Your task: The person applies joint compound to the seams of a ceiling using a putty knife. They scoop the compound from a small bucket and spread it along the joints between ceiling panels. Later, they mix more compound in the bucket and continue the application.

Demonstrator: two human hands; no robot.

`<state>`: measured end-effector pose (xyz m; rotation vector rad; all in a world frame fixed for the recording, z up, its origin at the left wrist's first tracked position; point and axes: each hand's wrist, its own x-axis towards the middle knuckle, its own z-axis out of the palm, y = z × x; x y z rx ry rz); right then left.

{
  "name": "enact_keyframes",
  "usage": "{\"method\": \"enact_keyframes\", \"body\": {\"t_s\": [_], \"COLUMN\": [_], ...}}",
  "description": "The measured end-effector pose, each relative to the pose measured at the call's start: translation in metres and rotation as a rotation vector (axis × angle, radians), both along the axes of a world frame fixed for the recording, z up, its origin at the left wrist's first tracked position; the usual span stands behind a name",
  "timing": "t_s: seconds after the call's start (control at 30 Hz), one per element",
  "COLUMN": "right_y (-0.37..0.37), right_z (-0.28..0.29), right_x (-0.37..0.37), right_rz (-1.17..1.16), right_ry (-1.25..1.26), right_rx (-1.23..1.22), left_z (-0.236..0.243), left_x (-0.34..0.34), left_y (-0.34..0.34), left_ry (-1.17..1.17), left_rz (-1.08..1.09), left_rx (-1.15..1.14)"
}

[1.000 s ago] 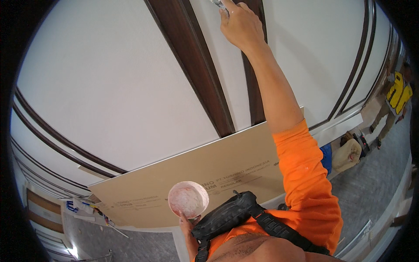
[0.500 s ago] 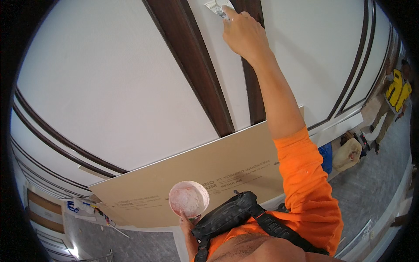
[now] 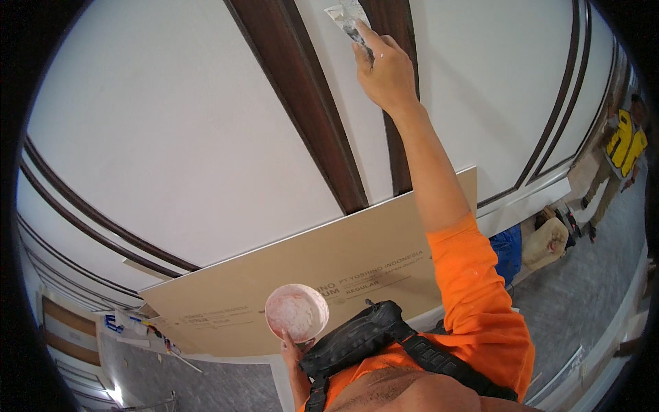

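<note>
High on the wall, my right hand (image 3: pixel 388 72) grips a putty knife (image 3: pixel 351 26). Its blade lies over the narrow white strip (image 3: pixel 343 103) between two dark brown wood trims, one on the left (image 3: pixel 302 96) and one on the right (image 3: pixel 401 151). Whitish filler smears the blade, and a speck shows on a finger. Low in front of my body, my left hand (image 3: pixel 292 350) holds a round pale bucket (image 3: pixel 297 288) by its rim and side. Pinkish-white paste (image 3: pixel 295 314) coats the inside of it.
A large tan gypsum board (image 3: pixel 233 295) leans along the wall's foot below the trims. White wall panels stand on both sides. To the right are a blue bag (image 3: pixel 506 255), a beige sack (image 3: pixel 546 245) and a person in a yellow vest (image 3: pixel 626 144). Tools (image 3: pixel 154 333) lie far left.
My right hand has drawn the putty knife slightly down, with its forearm bending lower. More of the blade now shows. My left hand and the bucket stay almost in place.
</note>
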<state>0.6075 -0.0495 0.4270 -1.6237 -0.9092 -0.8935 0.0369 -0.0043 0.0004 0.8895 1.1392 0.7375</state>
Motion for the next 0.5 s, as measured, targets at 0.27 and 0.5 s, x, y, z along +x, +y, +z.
{"method": "enact_keyframes", "body": {"t_s": [0.27,0.5], "right_y": [0.036,0.044], "right_z": [-0.003,-0.004], "right_x": [0.022,0.031], "right_rz": [0.037,0.004], "right_ry": [-0.086,-0.116], "right_rx": [0.154,0.179], "left_z": [0.004,-0.001], "left_x": [-0.008,-0.011], "left_y": [-0.005,-0.003], "left_ry": [0.068,0.116], "left_rz": [0.016,0.051], "left_rx": [0.049,0.007]}}
